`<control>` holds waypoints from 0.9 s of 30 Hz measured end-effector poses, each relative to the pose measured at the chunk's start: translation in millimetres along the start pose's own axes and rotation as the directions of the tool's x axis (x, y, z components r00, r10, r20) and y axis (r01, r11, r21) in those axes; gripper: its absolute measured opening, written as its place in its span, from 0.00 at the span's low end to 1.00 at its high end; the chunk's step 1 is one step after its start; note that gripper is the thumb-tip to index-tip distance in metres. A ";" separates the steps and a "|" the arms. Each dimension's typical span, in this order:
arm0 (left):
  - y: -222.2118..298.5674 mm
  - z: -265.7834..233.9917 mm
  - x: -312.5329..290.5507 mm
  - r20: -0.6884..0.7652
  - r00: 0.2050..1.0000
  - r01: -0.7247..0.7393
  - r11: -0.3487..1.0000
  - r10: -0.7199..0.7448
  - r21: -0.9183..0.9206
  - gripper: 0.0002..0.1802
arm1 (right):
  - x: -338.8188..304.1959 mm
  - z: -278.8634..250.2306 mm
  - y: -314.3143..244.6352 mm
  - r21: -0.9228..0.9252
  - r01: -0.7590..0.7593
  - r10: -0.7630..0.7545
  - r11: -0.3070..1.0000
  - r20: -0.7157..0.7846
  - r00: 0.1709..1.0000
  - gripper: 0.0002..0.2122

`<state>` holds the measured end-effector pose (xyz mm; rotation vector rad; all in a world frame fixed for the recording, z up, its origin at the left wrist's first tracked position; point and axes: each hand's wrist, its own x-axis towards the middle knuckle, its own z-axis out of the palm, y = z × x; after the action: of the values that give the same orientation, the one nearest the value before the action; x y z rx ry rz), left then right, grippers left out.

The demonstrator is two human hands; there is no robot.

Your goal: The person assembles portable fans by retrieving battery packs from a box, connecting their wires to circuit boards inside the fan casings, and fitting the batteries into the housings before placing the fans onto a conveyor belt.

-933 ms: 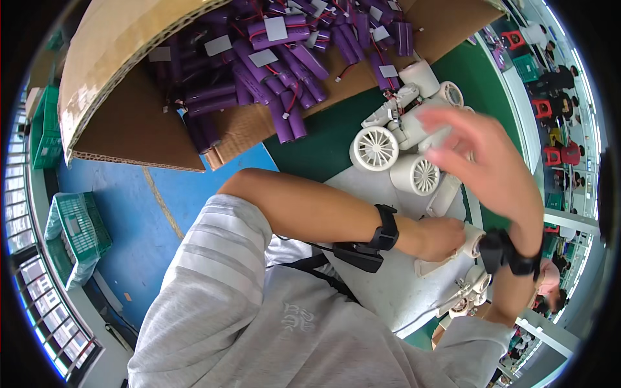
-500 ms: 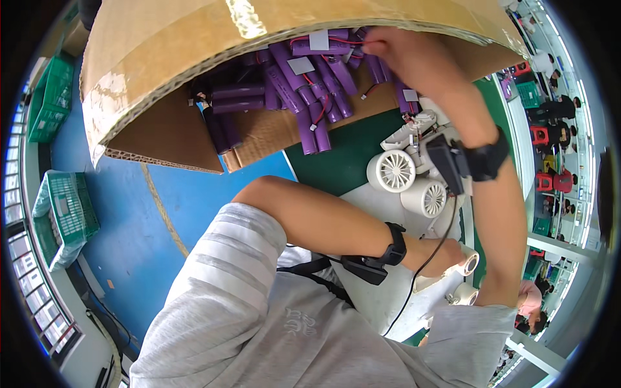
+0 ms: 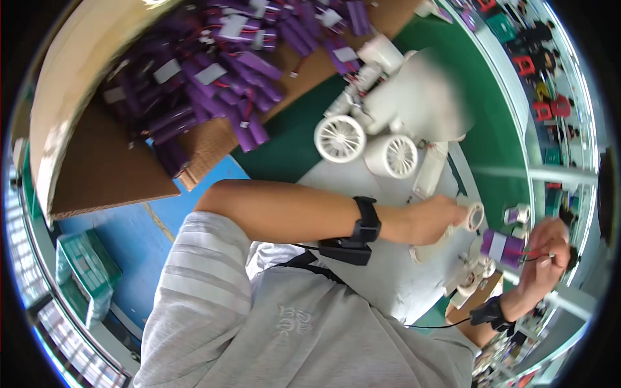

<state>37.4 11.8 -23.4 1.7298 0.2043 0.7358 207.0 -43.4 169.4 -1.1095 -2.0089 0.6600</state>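
Two hands meet low at the right of the view, and what matters is how the purple battery pack (image 3: 503, 247) lies against the small white round part (image 3: 474, 216). The right hand (image 3: 546, 249) has its fingers (image 3: 557, 257) closed on the pack and on the thin red wires trailing from its end; the pack's long axis runs roughly left to right, its free end pointing toward the left hand (image 3: 430, 220). The left hand's fingers are pinched on the white round part, which sits just up and left of the pack, near it but apart from it. So the pack lies to the right of and slightly below the left fingers, and the right hand is the nearer one, since it already holds it. Both are held above the pale sheet on the green table (image 3: 491, 149). Well apart, up and left, the cardboard box (image 3: 97, 174) holds many more purple packs, and two white fan housings (image 3: 365, 145) lie between.
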 end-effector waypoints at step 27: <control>-102.9 104.1 181.8 0.196 0.850 0.512 0.854 -0.489 -0.087 0.16 | -197.1 -7.8 243.2 -0.036 -0.455 0.377 0.890 -0.504 0.777 0.12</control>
<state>264.3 48.7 -64.0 1.5026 0.4608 0.2088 401.7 -93.0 -70.8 -1.6612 -1.4024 0.3799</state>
